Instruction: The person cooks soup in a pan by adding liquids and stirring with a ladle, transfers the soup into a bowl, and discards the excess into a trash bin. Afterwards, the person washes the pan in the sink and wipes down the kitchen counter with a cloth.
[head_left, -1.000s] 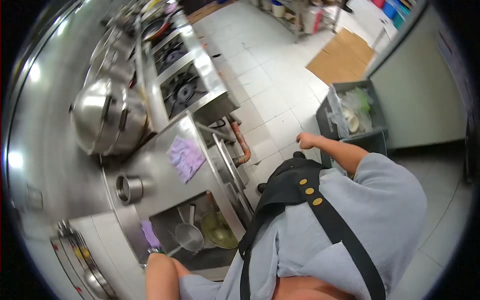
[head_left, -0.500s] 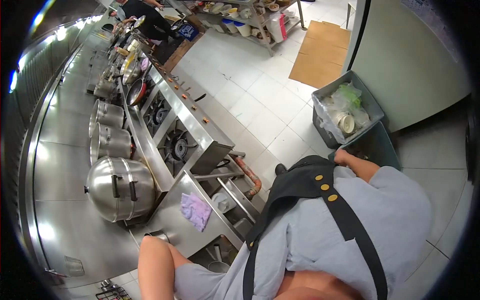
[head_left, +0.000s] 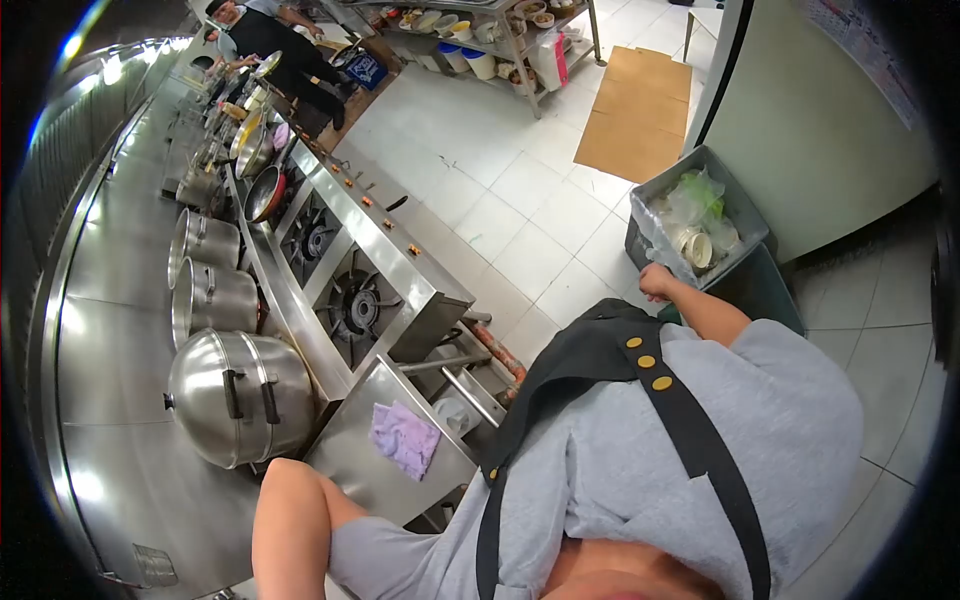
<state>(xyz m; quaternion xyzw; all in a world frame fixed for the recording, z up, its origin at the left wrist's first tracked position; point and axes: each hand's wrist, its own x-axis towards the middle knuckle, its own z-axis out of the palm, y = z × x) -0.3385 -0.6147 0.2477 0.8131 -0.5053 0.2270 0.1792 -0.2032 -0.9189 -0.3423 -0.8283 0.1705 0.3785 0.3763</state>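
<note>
My right hand (head_left: 655, 282) is curled closed at the near side of a grey bin (head_left: 715, 155) that holds plastic bags and pale cups or bowls. Whether anything is inside the curled fingers is hidden. Behind my right forearm stands a second, darker green bin (head_left: 768, 295). My left arm bends at the elbow beside the steel counter (head_left: 350, 470), and its hand lies outside the lower edge of the view. Close to that elbow are a folded purple cloth (head_left: 405, 440) on the counter and a large domed steel pot (head_left: 215, 400).
A steel stove with burners (head_left: 358, 308) runs along the left, with pots (head_left: 215, 300) and a red-sided pan (head_left: 266, 193) behind it. Cardboard (head_left: 635, 110) lies on the tiled floor. Another person (head_left: 285, 50) stands at the far end, near a loaded shelf (head_left: 500, 30).
My right hand has moved up and left in the view, away from the green bin's rim. The camera has shifted slightly. The far person's head has come into view.
</note>
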